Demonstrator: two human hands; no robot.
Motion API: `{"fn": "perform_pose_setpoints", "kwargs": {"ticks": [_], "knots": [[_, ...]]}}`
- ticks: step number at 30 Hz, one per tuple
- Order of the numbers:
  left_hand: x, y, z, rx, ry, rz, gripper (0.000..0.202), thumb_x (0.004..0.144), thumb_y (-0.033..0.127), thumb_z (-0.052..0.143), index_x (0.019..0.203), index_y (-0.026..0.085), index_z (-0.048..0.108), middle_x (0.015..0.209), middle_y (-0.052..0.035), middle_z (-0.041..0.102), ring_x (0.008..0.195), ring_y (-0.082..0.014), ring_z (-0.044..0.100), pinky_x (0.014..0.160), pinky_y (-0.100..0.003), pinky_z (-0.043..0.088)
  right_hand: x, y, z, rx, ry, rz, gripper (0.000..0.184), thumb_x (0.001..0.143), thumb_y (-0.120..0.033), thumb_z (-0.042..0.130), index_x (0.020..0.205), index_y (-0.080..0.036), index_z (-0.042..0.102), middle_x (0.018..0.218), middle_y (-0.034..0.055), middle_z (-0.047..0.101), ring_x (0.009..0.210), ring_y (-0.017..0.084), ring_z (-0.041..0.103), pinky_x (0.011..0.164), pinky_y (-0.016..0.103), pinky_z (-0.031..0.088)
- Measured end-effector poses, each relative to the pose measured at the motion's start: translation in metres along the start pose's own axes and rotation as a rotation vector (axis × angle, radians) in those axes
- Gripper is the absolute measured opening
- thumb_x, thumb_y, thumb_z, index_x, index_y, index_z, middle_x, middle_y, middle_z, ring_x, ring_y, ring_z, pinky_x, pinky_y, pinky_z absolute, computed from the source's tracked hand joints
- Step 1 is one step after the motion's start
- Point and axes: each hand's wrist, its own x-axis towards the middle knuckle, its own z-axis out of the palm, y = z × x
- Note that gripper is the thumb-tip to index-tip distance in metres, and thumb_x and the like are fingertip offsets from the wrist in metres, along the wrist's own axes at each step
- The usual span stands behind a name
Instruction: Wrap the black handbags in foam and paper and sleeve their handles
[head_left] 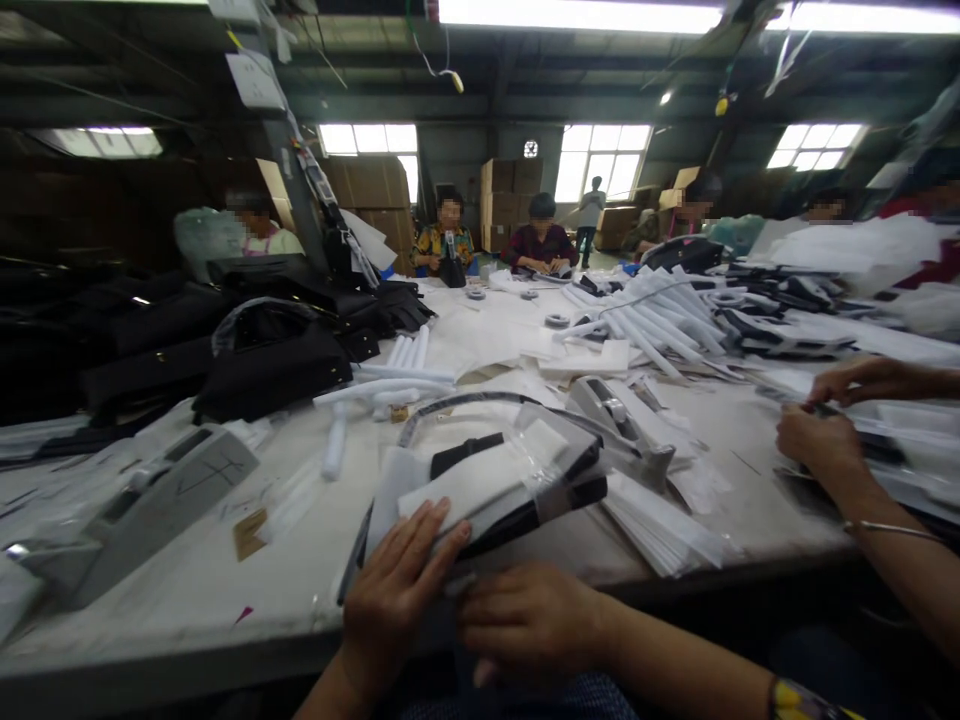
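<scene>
A black bag lies at the table's front edge, partly covered by a white foam sheet with clear tape across its right part. Behind it arches a handle covered in clear film. My left hand rests on the foam's near left end, fingers stretched out. Just to its right, my right hand is at the table edge with fingers curled closed. A small pale bit shows by its fingertips, but what it holds, if anything, cannot be made out.
Grey tape dispensers stand left and behind the bag. White foam strips lie to the right, foam tubes farther back. Black bags pile up at left. A co-worker's hands work at right; other people sit across the table.
</scene>
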Motion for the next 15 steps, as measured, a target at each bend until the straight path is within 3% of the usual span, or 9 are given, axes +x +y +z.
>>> {"fn": "perform_pose_setpoints", "kwargs": {"ticks": [2, 3, 5, 7, 9, 10, 13, 15], "knots": [[-0.004, 0.007, 0.006, -0.04, -0.007, 0.042, 0.042, 0.1, 0.013, 0.047, 0.139, 0.027, 0.055, 0.138, -0.0063, 0.061, 0.127, -0.0241, 0.058, 0.1, -0.038, 0.054, -0.002, -0.011, -0.015, -0.004, 0.008, -0.131, 0.025, 0.097, -0.034, 0.058, 0.118, -0.026, 0.068, 0.108, 0.0086, 0.074, 0.106, 0.023, 0.068, 0.091, 0.036, 0.057], [-0.006, 0.01, 0.008, -0.055, -0.001, 0.062, 0.04, 0.1, 0.014, 0.047, 0.137, 0.027, 0.057, 0.136, -0.0057, 0.062, 0.127, -0.0239, 0.059, 0.1, -0.038, 0.054, 0.002, -0.012, -0.025, 0.005, 0.069, -0.114, 0.025, 0.098, -0.031, 0.056, 0.12, -0.026, 0.067, 0.111, 0.009, 0.074, 0.108, 0.023, 0.068, 0.094, 0.036, 0.056], [-0.008, 0.015, 0.011, -0.059, -0.006, 0.098, 0.04, 0.101, 0.014, 0.046, 0.136, 0.028, 0.058, 0.135, -0.005, 0.064, 0.125, -0.0239, 0.06, 0.099, -0.038, 0.055, 0.018, -0.004, -0.044, 0.024, 0.217, 0.07, 0.024, 0.098, -0.027, 0.054, 0.115, -0.024, 0.07, 0.11, 0.0083, 0.074, 0.105, 0.022, 0.068, 0.095, 0.036, 0.054], [-0.008, 0.017, 0.01, -0.034, -0.021, 0.105, 0.042, 0.1, 0.012, 0.045, 0.136, 0.029, 0.058, 0.135, -0.005, 0.064, 0.124, -0.0244, 0.06, 0.098, -0.038, 0.055, 0.044, 0.02, -0.059, -0.016, 0.265, 0.348, 0.023, 0.098, -0.027, 0.052, 0.109, -0.022, 0.072, 0.108, 0.0073, 0.074, 0.101, 0.021, 0.069, 0.092, 0.033, 0.054], [-0.008, 0.018, 0.005, -0.005, -0.038, 0.08, 0.043, 0.101, 0.011, 0.042, 0.136, 0.03, 0.057, 0.136, -0.0047, 0.063, 0.124, -0.0242, 0.06, 0.098, -0.038, 0.055, 0.074, 0.054, -0.065, -0.117, 0.136, 0.617, 0.025, 0.098, -0.026, 0.053, 0.113, -0.02, 0.071, 0.113, 0.0062, 0.073, 0.101, 0.02, 0.069, 0.09, 0.029, 0.053], [-0.008, 0.019, 0.002, 0.005, -0.044, 0.064, 0.043, 0.101, 0.011, 0.041, 0.137, 0.031, 0.057, 0.137, -0.0043, 0.062, 0.125, -0.0239, 0.06, 0.099, -0.037, 0.055, 0.089, 0.071, -0.065, -0.149, 0.075, 0.683, 0.025, 0.097, -0.026, 0.055, 0.115, -0.019, 0.071, 0.112, 0.0064, 0.074, 0.1, 0.02, 0.069, 0.09, 0.028, 0.053], [-0.011, 0.021, -0.004, 0.029, -0.052, 0.039, 0.044, 0.102, 0.013, 0.039, 0.138, 0.032, 0.056, 0.137, -0.0022, 0.062, 0.126, -0.0221, 0.059, 0.103, -0.036, 0.052, 0.129, 0.114, -0.05, -0.214, -0.066, 0.794, 0.025, 0.093, -0.035, 0.063, 0.1, -0.015, 0.075, 0.102, 0.0108, 0.076, 0.101, 0.026, 0.069, 0.092, 0.033, 0.051], [-0.015, 0.024, -0.006, 0.032, -0.044, 0.033, 0.043, 0.102, 0.014, 0.039, 0.138, 0.032, 0.056, 0.136, -0.0014, 0.063, 0.126, -0.0214, 0.059, 0.105, -0.035, 0.05, 0.149, 0.133, -0.033, -0.253, -0.128, 0.864, 0.035, 0.091, -0.047, 0.065, 0.094, -0.013, 0.074, 0.1, 0.0138, 0.074, 0.101, 0.03, 0.068, 0.091, 0.039, 0.052]]}}
